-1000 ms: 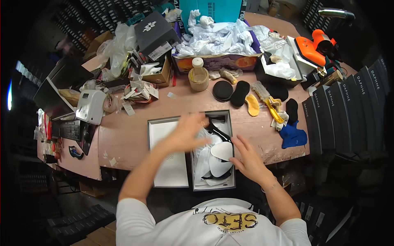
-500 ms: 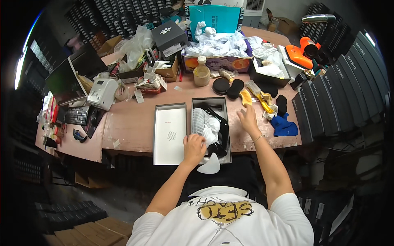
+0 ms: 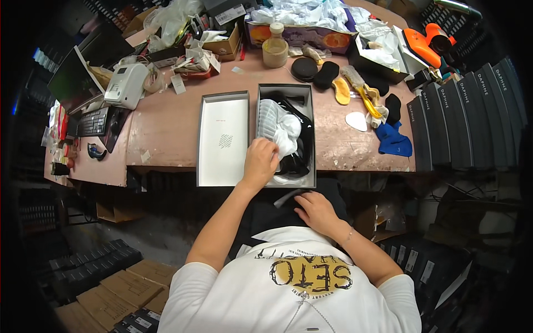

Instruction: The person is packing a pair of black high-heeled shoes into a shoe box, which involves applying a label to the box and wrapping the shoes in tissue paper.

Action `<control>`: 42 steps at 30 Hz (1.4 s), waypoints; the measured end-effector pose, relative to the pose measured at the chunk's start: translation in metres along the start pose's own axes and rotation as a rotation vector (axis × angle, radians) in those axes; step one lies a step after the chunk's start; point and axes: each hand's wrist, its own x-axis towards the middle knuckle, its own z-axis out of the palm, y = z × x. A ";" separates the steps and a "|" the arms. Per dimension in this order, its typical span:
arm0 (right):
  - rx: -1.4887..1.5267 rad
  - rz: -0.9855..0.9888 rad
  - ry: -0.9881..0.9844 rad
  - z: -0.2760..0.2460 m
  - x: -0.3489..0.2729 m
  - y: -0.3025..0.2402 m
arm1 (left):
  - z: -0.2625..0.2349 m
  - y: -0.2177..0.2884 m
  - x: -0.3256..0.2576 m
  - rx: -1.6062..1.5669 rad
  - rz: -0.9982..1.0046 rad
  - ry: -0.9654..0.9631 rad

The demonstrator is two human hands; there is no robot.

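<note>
Black strappy footwear point(image 3: 294, 165) lies in your open shoebox point(image 3: 312, 139) at the front of the table point(image 3: 177, 127), partly under white wrapping point(image 3: 286, 130). Opening looks done: your lid point(image 3: 224, 125) is off, inside up, just left of the box, and one white insert point(image 3: 356, 121) sits out to the right; wrapping and footwear are what is left inside. Your left hand point(image 3: 261, 162) is half curled at the wrapping; whether it grips, I cannot tell. Your right hand point(image 3: 320, 212), fingers loosely bent, is below the box at a thin grey piece point(image 3: 285, 198), too edge-on to say if you pinch it. You have one box, one lid, one insert, one thin piece, one yellow-handled brush point(image 3: 371, 101) and one blue cloth point(image 3: 395, 141); the footwear overlaps too much to count.
</note>
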 end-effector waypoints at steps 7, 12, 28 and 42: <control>0.117 0.226 -0.615 0.066 0.035 0.031 | 0.004 -0.012 0.002 0.021 -0.049 -0.032; 0.326 0.561 -0.451 0.080 0.053 0.033 | 0.002 -0.004 0.009 0.057 -0.036 -0.053; 1.232 0.749 0.060 0.104 0.033 0.048 | 0.009 -0.006 0.005 0.033 -0.024 0.000; 0.246 0.101 0.395 -0.118 0.132 0.019 | -0.026 0.019 -0.051 -0.510 -0.450 0.466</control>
